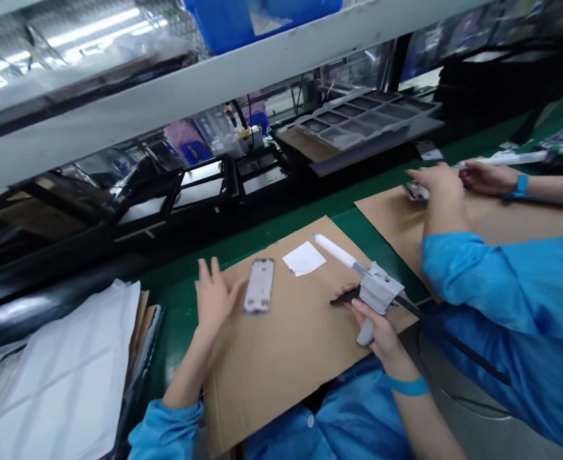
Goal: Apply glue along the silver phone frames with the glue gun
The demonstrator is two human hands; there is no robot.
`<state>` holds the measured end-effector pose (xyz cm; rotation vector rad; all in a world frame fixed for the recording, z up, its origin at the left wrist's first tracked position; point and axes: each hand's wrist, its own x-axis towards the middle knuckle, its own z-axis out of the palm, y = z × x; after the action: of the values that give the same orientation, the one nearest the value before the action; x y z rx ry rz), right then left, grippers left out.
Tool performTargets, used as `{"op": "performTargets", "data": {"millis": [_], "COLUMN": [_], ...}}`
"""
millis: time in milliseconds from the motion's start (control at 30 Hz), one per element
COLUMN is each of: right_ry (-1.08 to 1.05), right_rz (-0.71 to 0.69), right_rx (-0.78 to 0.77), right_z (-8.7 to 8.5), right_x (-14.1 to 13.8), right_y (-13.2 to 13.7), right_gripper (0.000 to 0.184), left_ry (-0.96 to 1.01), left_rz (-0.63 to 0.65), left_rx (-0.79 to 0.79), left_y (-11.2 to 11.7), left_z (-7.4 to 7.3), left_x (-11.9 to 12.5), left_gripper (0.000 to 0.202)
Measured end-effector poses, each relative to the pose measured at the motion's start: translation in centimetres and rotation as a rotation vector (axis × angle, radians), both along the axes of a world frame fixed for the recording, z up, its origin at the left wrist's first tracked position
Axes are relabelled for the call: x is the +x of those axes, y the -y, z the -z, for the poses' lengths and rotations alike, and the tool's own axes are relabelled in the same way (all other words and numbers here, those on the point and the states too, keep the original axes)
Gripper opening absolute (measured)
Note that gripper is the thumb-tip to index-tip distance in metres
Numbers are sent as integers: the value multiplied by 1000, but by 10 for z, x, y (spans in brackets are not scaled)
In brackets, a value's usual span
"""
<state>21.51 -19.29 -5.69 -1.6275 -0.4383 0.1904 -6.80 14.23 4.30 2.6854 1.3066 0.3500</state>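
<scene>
My right hand (pixel 376 322) grips a grey dispensing gun (pixel 376 294) whose white syringe tube (pixel 335 250) points up and left over a brown cardboard sheet (pixel 281 358). A phone frame (pixel 259 285) lies flat on that cardboard. My left hand (pixel 213 297) rests beside it with fingers spread, its fingertips at the frame's left edge. A small white paper square (pixel 303 258) lies just beyond the frame, near the syringe tip.
A co-worker in a blue coat (pixel 506 287) sits at my right, hands on a part on another cardboard sheet (pixel 496 217). A stack of white sheets (pixel 55 383) lies at my left. Grey moulded trays (pixel 362 118) and black fixtures (pixel 190 188) stand behind the green belt (pixel 372 239).
</scene>
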Motion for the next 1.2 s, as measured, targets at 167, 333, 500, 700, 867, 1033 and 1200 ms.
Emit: {"op": "performTargets", "data": {"millis": [167,333,500,700,867,1033,1200], "right_ry": [-454,-495,-468,-514,-577,-521,-335], "right_rz": [-276,-313,-354,-399,-447,-473,-523], "right_rx": [317,344,295,317,247,154,28], "right_z": [-26,-42,-34,-37,-54,-64,-48], "right_x": [-31,-25,-24,-22,-16,-11,6], "right_y": [-4,2,12,33,39,38,38], "right_gripper": [43,47,37,21,21,19,10], "left_ry": [19,-174,-188,-269,-337,-225,-49], "left_rz": [42,46,-132,-556,-935,-1075,-1074], "left_rx": [45,-123,-7,70,39,-150,-177], "left_y": [26,79,110,109,81,80,87], "left_z": [-4,24,5,-72,-97,-57,-20], "left_x": [-8,-57,-137,-223,-295,-332,-340], "left_gripper": [95,98,85,77,80,89,89]}}
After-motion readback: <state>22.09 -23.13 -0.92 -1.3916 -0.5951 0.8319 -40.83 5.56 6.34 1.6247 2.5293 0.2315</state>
